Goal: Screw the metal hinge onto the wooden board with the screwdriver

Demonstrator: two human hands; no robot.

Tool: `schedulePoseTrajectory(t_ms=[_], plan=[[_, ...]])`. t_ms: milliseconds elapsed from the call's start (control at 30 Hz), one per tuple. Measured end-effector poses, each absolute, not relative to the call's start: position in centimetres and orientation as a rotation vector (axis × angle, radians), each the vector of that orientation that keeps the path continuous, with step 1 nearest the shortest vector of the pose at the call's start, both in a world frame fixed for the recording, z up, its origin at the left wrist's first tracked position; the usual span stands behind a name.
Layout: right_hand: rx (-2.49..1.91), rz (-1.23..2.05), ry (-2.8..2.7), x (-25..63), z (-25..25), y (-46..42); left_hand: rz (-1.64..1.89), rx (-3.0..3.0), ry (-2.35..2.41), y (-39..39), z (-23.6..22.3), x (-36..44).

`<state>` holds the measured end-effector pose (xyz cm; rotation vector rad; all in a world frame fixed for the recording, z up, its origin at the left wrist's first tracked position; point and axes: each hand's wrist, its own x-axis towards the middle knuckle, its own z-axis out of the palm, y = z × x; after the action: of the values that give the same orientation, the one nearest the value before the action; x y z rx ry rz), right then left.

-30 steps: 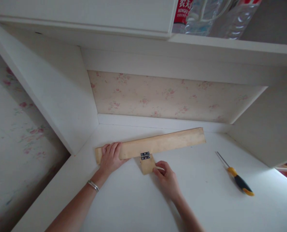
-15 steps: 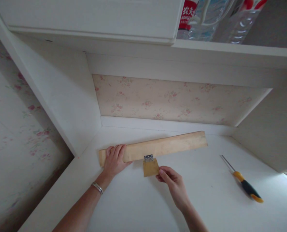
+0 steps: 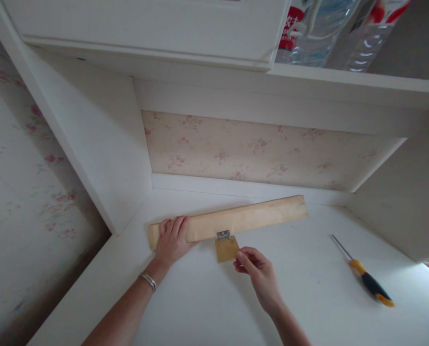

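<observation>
A long pale wooden board (image 3: 246, 218) lies slanted on the white desktop, its right end farther back. My left hand (image 3: 173, 240) is wrapped over the board near its left end, with a bracelet on the wrist. At the board's front edge sits a small metal hinge (image 3: 223, 234). It joins the board to a small square wooden piece (image 3: 226, 249). My right hand (image 3: 256, 269) pinches the right edge of that square piece between thumb and fingers.
To the right lies a screwdriver (image 3: 369, 281) with a yellow and black handle. White side panels (image 3: 88, 125) enclose the desktop (image 3: 200, 298). Overhead, a shelf (image 3: 344, 81) holds plastic bottles (image 3: 368, 45) beside a white cabinet door (image 3: 145, 33). Floral wallpaper (image 3: 236, 149) covers the back.
The view has shifted slightly. Both hands keep their grips on the board and the square piece, which looks almost unmoved.
</observation>
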<state>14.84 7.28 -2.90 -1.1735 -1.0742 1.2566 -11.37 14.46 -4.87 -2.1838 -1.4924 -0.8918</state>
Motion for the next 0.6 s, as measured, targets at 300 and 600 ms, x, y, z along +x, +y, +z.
schedulePoseTrajectory(t_ms=[300,600], plan=[[-1.258,1.201,-1.113,15.8,-7.4,9.2,-0.943,-2.130,-1.470,14.7,-5.3,-11.6],[-1.317,1.167,-1.177,15.6,-8.1,9.8,-0.939,-2.114,-1.459,14.7,-5.1,-11.6]])
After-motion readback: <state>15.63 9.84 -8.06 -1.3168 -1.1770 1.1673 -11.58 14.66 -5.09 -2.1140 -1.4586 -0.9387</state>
